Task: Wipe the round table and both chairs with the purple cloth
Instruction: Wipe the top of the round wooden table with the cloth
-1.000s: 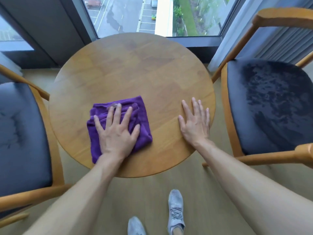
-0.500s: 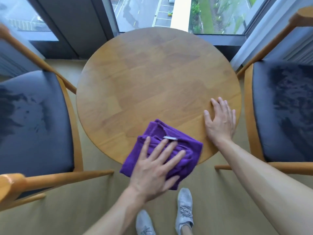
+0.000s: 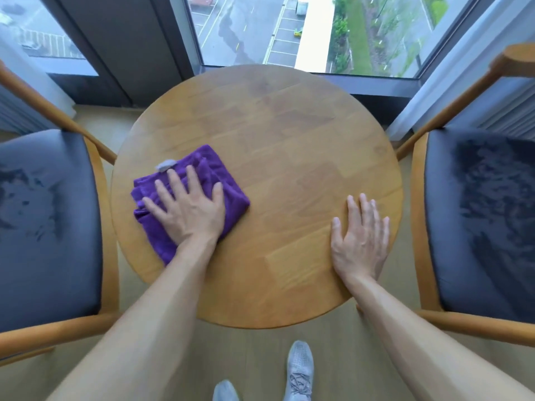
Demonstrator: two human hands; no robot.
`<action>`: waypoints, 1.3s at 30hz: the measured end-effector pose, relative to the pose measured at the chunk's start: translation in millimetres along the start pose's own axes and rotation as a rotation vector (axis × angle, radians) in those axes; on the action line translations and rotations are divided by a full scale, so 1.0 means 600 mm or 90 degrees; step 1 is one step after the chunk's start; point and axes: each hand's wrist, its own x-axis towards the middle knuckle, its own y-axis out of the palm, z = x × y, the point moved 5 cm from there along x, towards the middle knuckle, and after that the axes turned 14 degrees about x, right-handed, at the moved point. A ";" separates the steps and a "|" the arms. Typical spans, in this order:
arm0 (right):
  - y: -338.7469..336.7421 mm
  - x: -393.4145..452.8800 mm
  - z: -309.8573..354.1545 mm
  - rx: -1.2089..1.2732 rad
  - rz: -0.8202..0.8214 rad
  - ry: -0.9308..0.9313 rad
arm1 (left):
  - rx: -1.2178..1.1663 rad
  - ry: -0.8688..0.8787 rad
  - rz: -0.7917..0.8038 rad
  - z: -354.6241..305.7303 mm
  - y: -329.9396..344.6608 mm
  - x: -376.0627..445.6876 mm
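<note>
Since half a second ago the folded purple cloth (image 3: 199, 180) slid from the table's bottom edge up to centre-left of frame, left hand (image 3: 188, 209) pressed flat on it, fingers spread. Right hand (image 3: 360, 241) rests flat, fingers straight, at the right rim of the round wooden table (image 3: 275, 134). Dark-cushioned wooden chairs sit left (image 3: 49, 227) and right (image 3: 480, 221).

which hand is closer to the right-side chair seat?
Right. The right hand lies flat on the table near its right edge, just across the gap from the right chair seat. The left hand presses the purple cloth on the table's left side, far from that seat.
</note>
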 end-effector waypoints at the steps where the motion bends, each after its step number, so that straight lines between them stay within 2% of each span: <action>1: -0.001 0.000 0.001 0.000 0.001 0.004 | 0.000 0.017 -0.002 -0.042 -0.005 -0.009; 4: -0.001 0.001 0.006 -0.009 -0.002 0.015 | 0.034 0.176 -0.036 -0.161 -0.016 -0.073; 7: -0.003 0.003 0.012 0.013 -0.015 0.020 | 0.036 0.376 -0.066 -0.217 -0.017 -0.150; 11: -0.009 0.018 0.020 0.022 -0.018 -0.011 | 0.068 0.534 -0.125 -0.156 -0.010 -0.148; 14: -0.015 0.038 0.025 0.026 0.013 -0.013 | 0.086 0.573 -0.146 -0.054 -0.006 -0.105; 17: -0.023 0.053 0.030 0.003 0.038 -0.003 | 0.082 0.483 -0.132 0.064 0.001 -0.040; 20: -0.029 0.063 0.030 -0.022 0.061 -0.005 | 0.083 0.265 -0.075 0.114 0.007 0.007; 24: -0.034 0.064 0.029 -0.044 0.070 -0.013 | -0.024 -0.093 -0.022 0.011 -0.002 0.006; 26: -0.034 0.068 0.033 -0.035 0.081 -0.001 | -0.060 -0.142 0.004 -0.078 -0.012 -0.008; 28: -0.031 0.077 0.043 -0.020 0.100 0.005 | -0.040 -0.048 -0.018 -0.176 -0.023 -0.032; 30: -0.028 0.090 0.056 0.013 0.107 0.011 | 0.005 0.137 -0.045 -0.260 -0.030 -0.068; 32: -0.027 0.099 0.068 0.065 0.096 0.030 | 0.039 0.307 -0.052 -0.294 -0.031 -0.092; 36: -0.011 0.112 0.097 0.074 0.117 0.019 | 0.043 0.507 -0.114 -0.219 -0.030 -0.039; 39: 0.004 0.130 0.123 0.040 0.143 0.017 | 0.054 0.561 -0.126 -0.115 -0.028 0.033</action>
